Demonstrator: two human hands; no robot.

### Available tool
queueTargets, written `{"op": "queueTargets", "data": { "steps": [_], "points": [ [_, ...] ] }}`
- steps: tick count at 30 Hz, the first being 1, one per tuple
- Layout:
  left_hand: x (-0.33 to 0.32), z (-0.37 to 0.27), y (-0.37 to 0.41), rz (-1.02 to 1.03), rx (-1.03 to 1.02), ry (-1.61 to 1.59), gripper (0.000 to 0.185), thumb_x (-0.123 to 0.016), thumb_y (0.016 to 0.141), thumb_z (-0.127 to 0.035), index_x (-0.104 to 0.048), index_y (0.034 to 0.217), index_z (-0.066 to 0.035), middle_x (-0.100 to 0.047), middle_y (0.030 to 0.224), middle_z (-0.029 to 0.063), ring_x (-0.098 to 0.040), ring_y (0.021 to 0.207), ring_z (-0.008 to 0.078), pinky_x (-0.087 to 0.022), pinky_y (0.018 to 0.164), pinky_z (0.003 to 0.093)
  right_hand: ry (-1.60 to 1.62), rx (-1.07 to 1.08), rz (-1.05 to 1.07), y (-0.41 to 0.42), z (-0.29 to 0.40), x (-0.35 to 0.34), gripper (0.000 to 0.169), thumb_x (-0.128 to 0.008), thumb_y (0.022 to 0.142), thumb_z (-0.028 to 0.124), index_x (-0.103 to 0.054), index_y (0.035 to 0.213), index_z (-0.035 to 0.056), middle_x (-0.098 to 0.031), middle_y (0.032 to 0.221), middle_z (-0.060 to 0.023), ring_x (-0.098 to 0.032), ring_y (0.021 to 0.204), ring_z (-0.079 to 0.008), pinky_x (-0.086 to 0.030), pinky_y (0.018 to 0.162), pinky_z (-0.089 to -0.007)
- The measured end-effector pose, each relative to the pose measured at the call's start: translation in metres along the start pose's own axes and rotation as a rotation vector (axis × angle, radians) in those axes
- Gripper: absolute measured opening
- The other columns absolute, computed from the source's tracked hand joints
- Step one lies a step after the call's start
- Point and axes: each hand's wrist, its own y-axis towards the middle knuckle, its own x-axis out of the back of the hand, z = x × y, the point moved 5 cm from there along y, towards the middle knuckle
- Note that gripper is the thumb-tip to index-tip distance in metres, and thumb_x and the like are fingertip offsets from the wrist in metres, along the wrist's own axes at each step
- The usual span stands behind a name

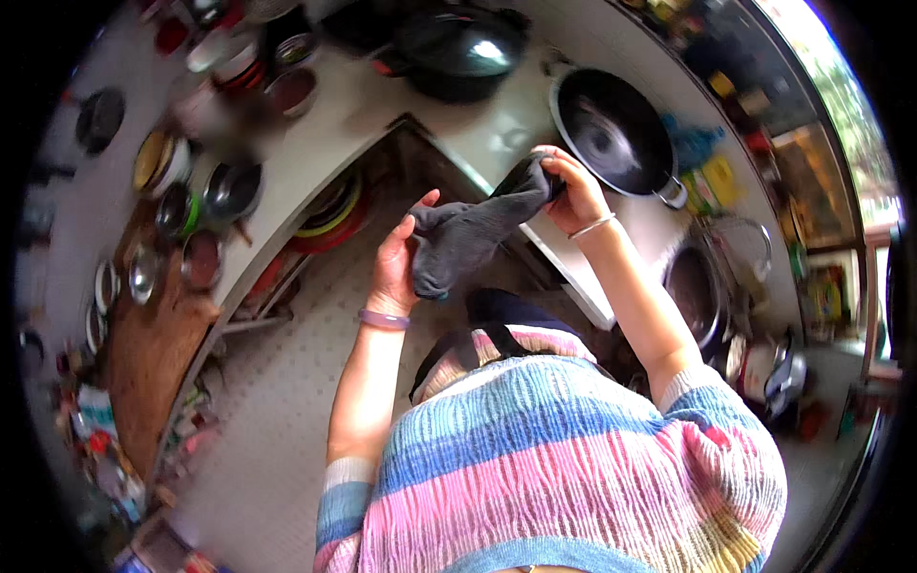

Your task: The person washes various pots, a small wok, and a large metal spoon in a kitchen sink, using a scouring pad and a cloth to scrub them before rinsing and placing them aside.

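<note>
A dark grey cloth (469, 236) hangs stretched and slightly twisted between my two hands, above the floor and near the counter corner. My left hand (397, 251), with a purple bangle at the wrist, grips its left end between thumb and fingers. The cloth's right, bunched end is in my right hand (573, 183), which wears a silver bangle. A large black wok (609, 132) with metal handles lies on the counter just beyond my right hand.
A black lidded pot (458, 54) stands at the counter's back. Bowls and pans, among them a dark pan (233, 188), crowd the left side near a wooden board (150, 358). A round basin (693, 290) is at the right. Colourful basins (333, 215) sit under the counter.
</note>
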Motion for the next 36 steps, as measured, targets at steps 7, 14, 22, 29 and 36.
{"op": "queueTargets", "data": {
  "steps": [7, 14, 22, 29, 36],
  "points": [
    [-0.042, 0.139, 0.063, 0.091, 0.346, 0.483, 0.048, -0.056, 0.079, -0.001, -0.045, 0.125, -0.001, -0.056, 0.117, 0.0109, -0.054, 0.108, 0.0206, -0.041, 0.097, 0.0333, -0.181, 0.334, -0.302, -0.135, 0.094, 0.123, 0.019, -0.053, 0.085, 0.005, -0.06, 0.102, 0.001, -0.061, 0.099, -0.0058, -0.058, 0.086, -0.0128, -0.047, 0.079, -0.0249],
    [-0.115, 0.327, 0.152, 0.323, 0.415, 0.912, 0.042, -0.051, 0.071, 0.01, -0.055, 0.112, 0.002, -0.063, 0.099, 0.0057, -0.058, 0.09, 0.0111, -0.045, 0.082, 0.0242, -0.801, 0.555, -0.332, -0.268, 0.232, 0.22, 0.022, -0.054, 0.084, 0.003, -0.059, 0.105, -0.0009, -0.061, 0.096, -0.0026, -0.057, 0.088, -0.0083, -0.045, 0.081, -0.0222],
    [-0.25, 0.52, 0.229, 0.724, 0.041, 1.236, 0.065, -0.067, 0.072, 0.0, -0.039, 0.131, 0.0, -0.049, 0.12, 0.0082, -0.049, 0.111, 0.0174, -0.042, 0.092, 0.0284, -1.238, 0.43, -0.168, -0.335, 0.304, 0.334, 0.027, -0.062, 0.079, 0.008, -0.054, 0.104, 0.0005, -0.059, 0.097, -0.0055, -0.055, 0.09, -0.0123, -0.044, 0.083, -0.0255],
    [-0.292, 0.59, 0.285, 0.702, 0.173, 1.516, 0.021, -0.063, 0.083, -0.008, -0.061, 0.101, 0.002, -0.059, 0.077, 0.0007, -0.055, 0.072, 0.0061, -0.047, 0.066, 0.0201, -1.165, 0.426, -0.364, -0.379, 0.305, 0.424, 0.041, -0.076, 0.073, 0.016, -0.051, 0.104, 0.0044, -0.054, 0.085, -0.0006, -0.052, 0.082, -0.0088, -0.044, 0.079, -0.024],
    [-0.306, 0.628, 0.305, 0.744, 0.292, 1.399, 0.024, -0.063, 0.084, -0.017, -0.063, 0.099, 0.001, -0.061, 0.078, 0.0042, -0.059, 0.072, 0.0109, -0.049, 0.069, 0.0238, -1.199, 0.056, -0.608, -0.436, 0.26, 0.522, 0.02, -0.058, 0.07, 0.004, -0.066, 0.089, 0.0054, -0.066, 0.085, -0.0144, -0.064, 0.081, -0.026, -0.049, 0.074, -0.0324]
  ]
}}
